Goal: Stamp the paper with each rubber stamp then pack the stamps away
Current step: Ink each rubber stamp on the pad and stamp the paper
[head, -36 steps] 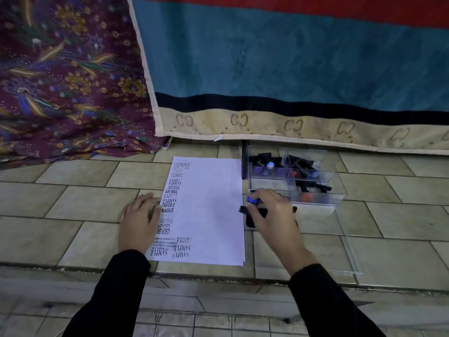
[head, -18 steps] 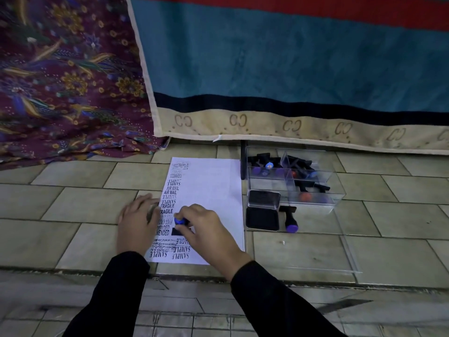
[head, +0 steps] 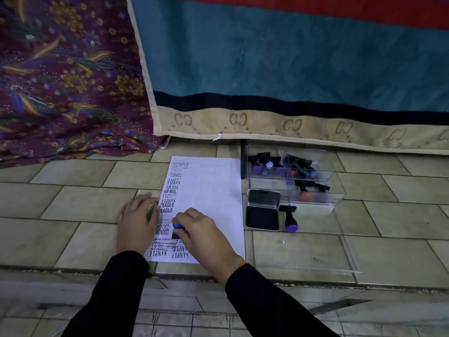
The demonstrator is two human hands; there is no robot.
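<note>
Right hand (head: 202,229) reaches across, fingers curled, gripping the stamp (head: 178,230) upright on the paper (head: 213,190). Left hand (head: 137,221) flat, fingers spread, pressing the paper's left edge.

My right hand (head: 206,235) covers most of the stamp (head: 177,226): I see only its blue cap and a corner of its black base, and the print under it is hidden. My left hand (head: 136,222) hides the left edge of the paper (head: 213,190) and some first letters, and the marks at the sheet's top are too small to read. The boxed stamps (head: 263,166) overlap beyond counting, and my 2 sleeves (head: 116,300) run off the bottom edge.
</note>
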